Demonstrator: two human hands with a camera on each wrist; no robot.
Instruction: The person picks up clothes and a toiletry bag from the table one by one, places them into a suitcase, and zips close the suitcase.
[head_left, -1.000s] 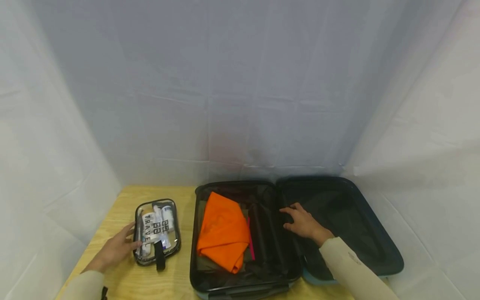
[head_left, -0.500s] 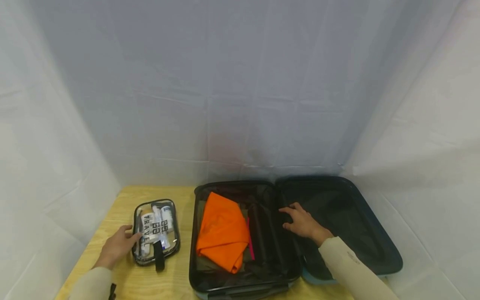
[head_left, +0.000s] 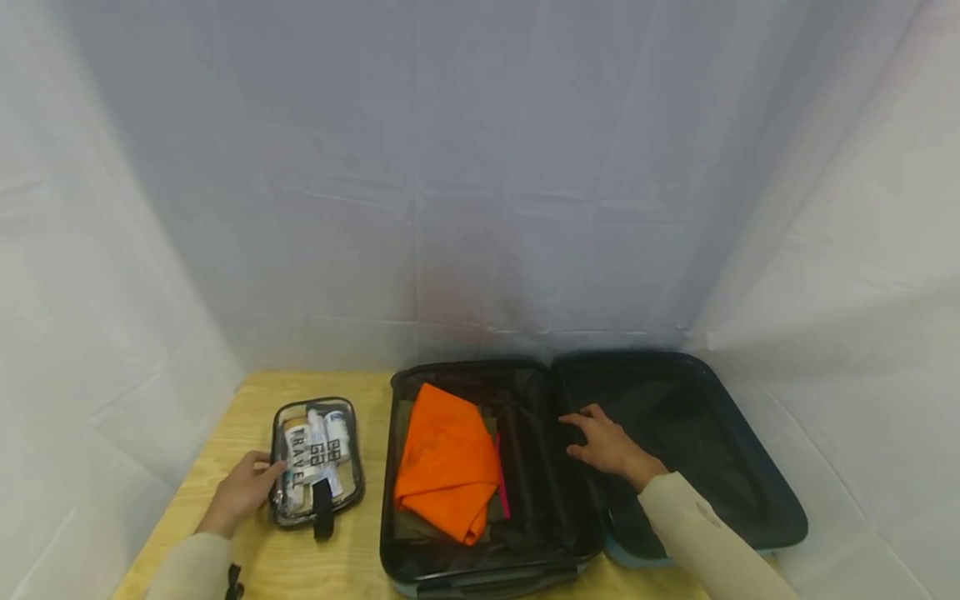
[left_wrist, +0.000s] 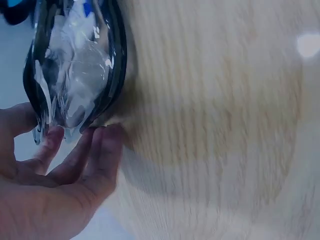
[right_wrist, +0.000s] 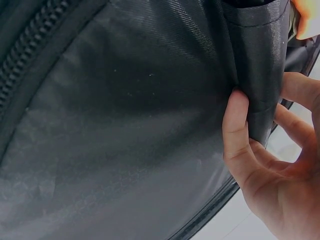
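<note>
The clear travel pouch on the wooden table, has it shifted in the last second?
Yes, slightly: the clear travel pouch has tilted a little, its near end swinging toward the open black suitcase, with the left hand at its edge.

This looks like a makeshift recording booth or staged set rather than a lived-in room. Plain white sheeting (head_left: pixel 480 167) hangs across the whole back of the frame and down both the left and right edges, creased and seamed, closing the space in on three sides and hiding whatever lies behind. At the bottom of the frame stands a bare, light plywood worktop (head_left: pixel 225 433) with visible grain, pushed into the corner of the sheeting. On it lie only travel things: an open dark suitcase (head_left: pixel 675 367) at lower centre and right, and a clear toiletry pouch (head_left: pixel 318 450) at lower left. The lighting is flat and even.
</note>
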